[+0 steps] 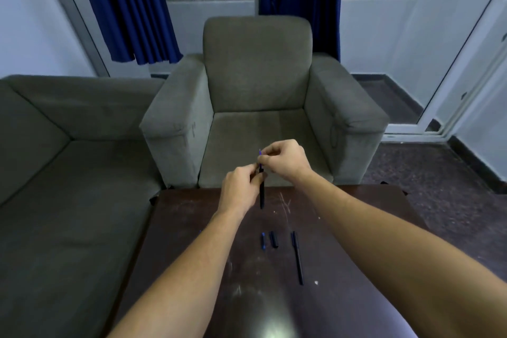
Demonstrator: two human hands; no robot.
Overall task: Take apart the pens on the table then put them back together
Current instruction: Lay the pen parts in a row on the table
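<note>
Above the far edge of the dark table, my left hand grips a black pen barrel held upright. My right hand pinches the thin blue refill that sticks out of the barrel's top. On the table lie a short blue-tipped piece, a short black piece beside it, and a whole black pen to their right.
A grey armchair stands just behind the table, and a grey sofa fills the left side. Blue curtains hang before barred windows. Dark floor lies to the right.
</note>
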